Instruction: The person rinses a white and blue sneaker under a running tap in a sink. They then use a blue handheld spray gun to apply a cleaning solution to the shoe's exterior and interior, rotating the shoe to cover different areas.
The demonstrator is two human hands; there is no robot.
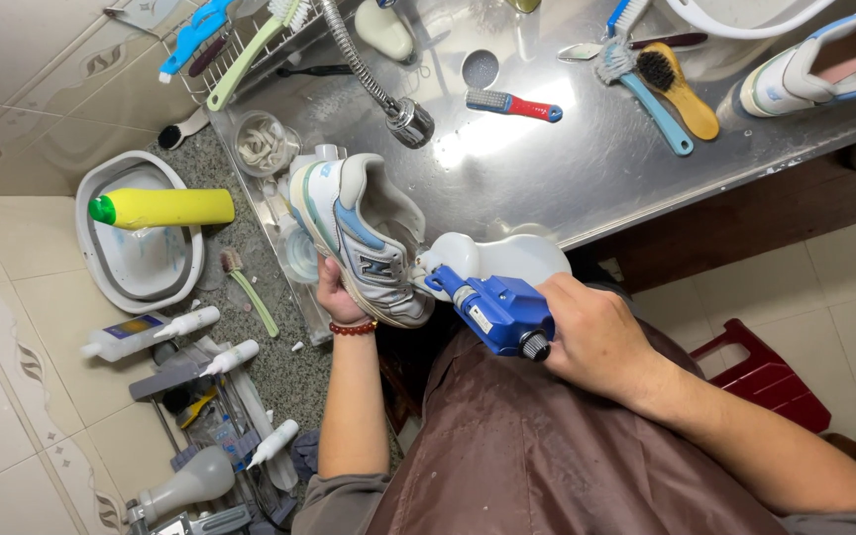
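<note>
Left hand point(337, 293), centre frame, grips white-and-blue sneaker point(369, 238) from beneath, sole tilted toward person, steadying it over steel sink point(587, 168) edge. Right hand point(591, 337) clenched around blue power scrubber point(492, 309), its head touching sneaker heel. Faucet head point(408, 121) just above shoe. Yellow bottle point(165, 207) in basin, upper left.

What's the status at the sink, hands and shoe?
Left hand grips white-and-blue sneaker from below, over steel sink. Right hand holds blue power tool, tip at the sneaker's heel. Faucet head hangs close above; nothing between tool and sneaker.
</note>
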